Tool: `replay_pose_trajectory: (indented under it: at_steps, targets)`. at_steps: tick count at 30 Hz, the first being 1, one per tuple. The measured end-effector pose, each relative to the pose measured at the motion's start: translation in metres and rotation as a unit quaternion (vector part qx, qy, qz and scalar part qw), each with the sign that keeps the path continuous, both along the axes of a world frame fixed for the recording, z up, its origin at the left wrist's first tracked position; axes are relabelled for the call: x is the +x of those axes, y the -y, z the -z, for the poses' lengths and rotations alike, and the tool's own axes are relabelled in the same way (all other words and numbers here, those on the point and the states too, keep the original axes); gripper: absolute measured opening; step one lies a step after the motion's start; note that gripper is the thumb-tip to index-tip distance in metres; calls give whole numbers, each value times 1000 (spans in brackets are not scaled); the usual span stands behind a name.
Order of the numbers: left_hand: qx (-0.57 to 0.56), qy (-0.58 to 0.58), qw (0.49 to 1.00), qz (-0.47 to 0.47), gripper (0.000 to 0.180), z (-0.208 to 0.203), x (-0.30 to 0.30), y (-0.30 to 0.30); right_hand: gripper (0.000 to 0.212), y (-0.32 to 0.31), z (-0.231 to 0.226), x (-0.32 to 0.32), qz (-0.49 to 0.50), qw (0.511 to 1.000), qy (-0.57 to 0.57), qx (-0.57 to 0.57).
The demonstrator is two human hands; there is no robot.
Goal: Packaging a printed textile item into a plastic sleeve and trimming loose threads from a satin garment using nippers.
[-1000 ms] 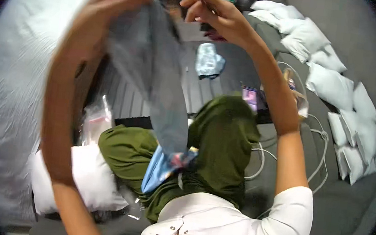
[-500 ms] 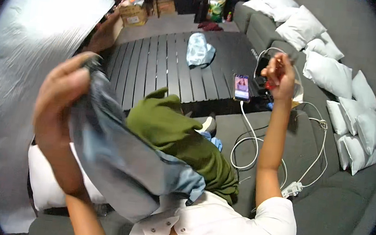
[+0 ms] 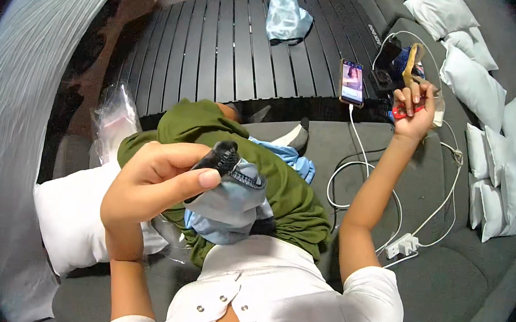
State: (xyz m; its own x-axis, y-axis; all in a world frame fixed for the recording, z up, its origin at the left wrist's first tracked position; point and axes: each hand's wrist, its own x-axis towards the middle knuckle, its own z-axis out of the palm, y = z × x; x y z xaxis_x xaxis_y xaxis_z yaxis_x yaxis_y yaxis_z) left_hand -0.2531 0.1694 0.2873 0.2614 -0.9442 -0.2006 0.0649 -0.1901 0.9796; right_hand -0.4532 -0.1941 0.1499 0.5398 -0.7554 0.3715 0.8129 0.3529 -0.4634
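Note:
My left hand (image 3: 155, 181) pinches the black, overlock-stitched edge of a grey-blue cloth garment (image 3: 228, 205) between thumb and fingers. The garment hangs bunched over my lap, which is covered in green cloth (image 3: 268, 181). Held out to the right, my right hand (image 3: 415, 111) is curled round a small red object (image 3: 399, 113); the fingers hide most of it, so its kind does not show. More light blue cloth (image 3: 295, 165) lies beyond the green cloth, by a foot in a white and grey sock.
A black slatted table (image 3: 232, 51) ahead bears a folded light blue cloth piece (image 3: 287, 19) and a phone (image 3: 352, 83) on a white cable. A power strip (image 3: 403, 245) lies on the grey sofa. White pillows (image 3: 470, 83) line the right; another pillow (image 3: 88, 218) and clear plastic (image 3: 117, 121) are left.
My left hand has come down and inward with the garment, which now hangs bunched instead of stretched out. My right hand has moved slightly right. The view has tilted downward.

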Motion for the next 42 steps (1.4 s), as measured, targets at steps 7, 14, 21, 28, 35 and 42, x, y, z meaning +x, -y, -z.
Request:
replay_pose_trajectory:
  at_steps: [7,14,21,28,35,42]
  targets:
    - [67,-54,995,54,24,29,22,31,21,-17,63,44,11,989,-136,59]
    - [13,-44,999,-4,25,87,46,57,21,-111,132,117,-143,913,-376,62]
    - [60,-225,963,-138,26,137,67,41,24,-143,100,157,-172,892,-416,-40]
    - [55,-308,918,-243,26,162,72,32,25,-142,92,176,-131,743,-581,-306]
    - [72,-318,922,-211,25,170,77,45,43,-142,90,178,-106,588,-664,-450]
    - [93,-291,938,-166,22,174,80,53,38,-137,92,162,-108,683,-638,-338]
